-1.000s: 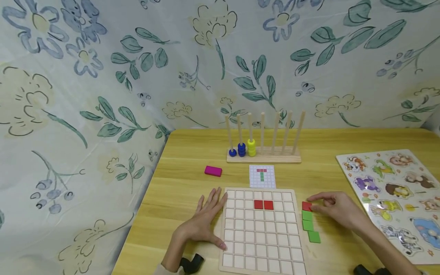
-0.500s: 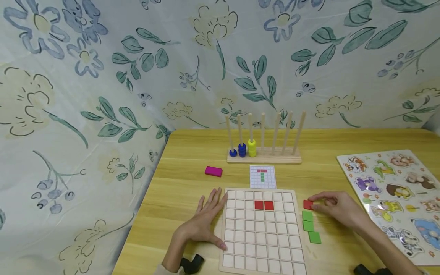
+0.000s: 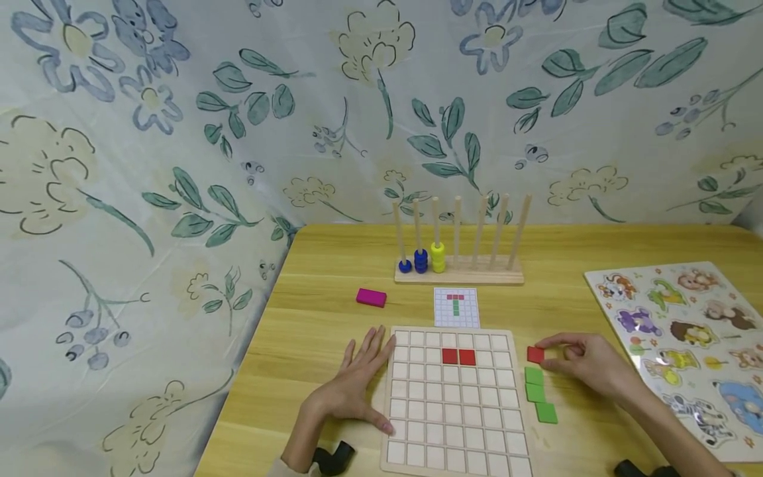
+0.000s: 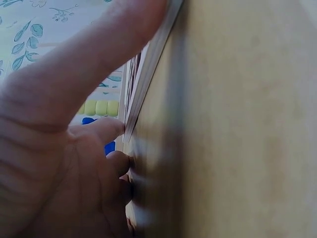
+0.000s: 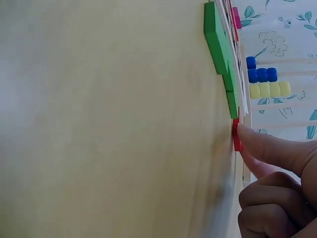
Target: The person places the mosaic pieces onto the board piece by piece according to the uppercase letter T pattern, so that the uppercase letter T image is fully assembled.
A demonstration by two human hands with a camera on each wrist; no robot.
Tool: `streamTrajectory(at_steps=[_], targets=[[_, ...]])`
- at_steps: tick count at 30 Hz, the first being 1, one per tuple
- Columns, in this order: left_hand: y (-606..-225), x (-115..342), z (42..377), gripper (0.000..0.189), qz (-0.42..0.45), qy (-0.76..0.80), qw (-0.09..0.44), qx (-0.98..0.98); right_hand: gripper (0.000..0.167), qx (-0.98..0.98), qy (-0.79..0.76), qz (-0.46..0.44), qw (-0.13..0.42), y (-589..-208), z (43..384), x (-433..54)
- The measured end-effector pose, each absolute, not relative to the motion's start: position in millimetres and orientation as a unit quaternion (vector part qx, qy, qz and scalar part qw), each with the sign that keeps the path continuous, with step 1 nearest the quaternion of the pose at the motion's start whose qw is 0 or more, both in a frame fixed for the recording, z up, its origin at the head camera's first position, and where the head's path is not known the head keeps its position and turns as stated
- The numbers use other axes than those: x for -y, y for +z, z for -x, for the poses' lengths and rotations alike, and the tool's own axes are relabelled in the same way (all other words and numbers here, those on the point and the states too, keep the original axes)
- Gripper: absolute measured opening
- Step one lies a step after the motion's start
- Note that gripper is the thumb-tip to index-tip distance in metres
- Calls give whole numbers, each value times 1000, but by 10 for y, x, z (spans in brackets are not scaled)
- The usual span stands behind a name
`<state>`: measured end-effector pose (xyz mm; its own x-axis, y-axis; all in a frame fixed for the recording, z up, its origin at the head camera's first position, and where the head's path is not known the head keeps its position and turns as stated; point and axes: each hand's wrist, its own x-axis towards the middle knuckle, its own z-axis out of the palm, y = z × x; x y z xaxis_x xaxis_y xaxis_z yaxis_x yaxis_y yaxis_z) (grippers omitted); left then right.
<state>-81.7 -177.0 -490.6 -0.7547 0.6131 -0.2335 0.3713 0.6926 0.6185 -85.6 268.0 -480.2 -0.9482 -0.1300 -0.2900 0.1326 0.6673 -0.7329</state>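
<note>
In the head view, a wooden grid board (image 3: 387, 371) has two red square tiles (image 3: 458, 356) side by side in its second row. My left hand (image 3: 346, 391) lies with fingers spread at the board's left side, thumb and index finger touching its edge. Right of the board, my right hand (image 3: 590, 364) pinches a loose red tile (image 3: 535, 355) between thumb and index finger, the other fingers curled. The right wrist view shows the thumb against that red tile (image 5: 236, 135), low at the table surface. Several green tiles (image 3: 534, 393) lie just in front of it.
Behind the board lies a card (image 3: 438, 318) printed with a red and green T. Farther back stands a peg abacus (image 3: 459, 277) with blue and yellow rings. A magenta block (image 3: 371, 298) lies to the left, an animal puzzle board (image 3: 650, 351) to the right.
My right hand's red tile has shifted slightly away from the green tiles, leaving a small gap. The left hand stays at the board's edge.
</note>
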Motion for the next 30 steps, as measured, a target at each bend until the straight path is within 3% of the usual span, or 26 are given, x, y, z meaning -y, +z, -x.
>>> streamTrajectory(at_steps=[14, 24, 30], targets=[[-4912, 1777, 816, 149, -276, 277, 216, -894, 48, -887, -429, -1, 173, -4803, 886, -2672], [-4905, 1771, 822, 148, -275, 279, 216, -894, 39, -912, -382, 21, 151, -4778, 918, -2620], [-4894, 1765, 823, 148, -278, 278, 214, -894, 33, -915, -387, 53, 105, -4667, 958, -2480]])
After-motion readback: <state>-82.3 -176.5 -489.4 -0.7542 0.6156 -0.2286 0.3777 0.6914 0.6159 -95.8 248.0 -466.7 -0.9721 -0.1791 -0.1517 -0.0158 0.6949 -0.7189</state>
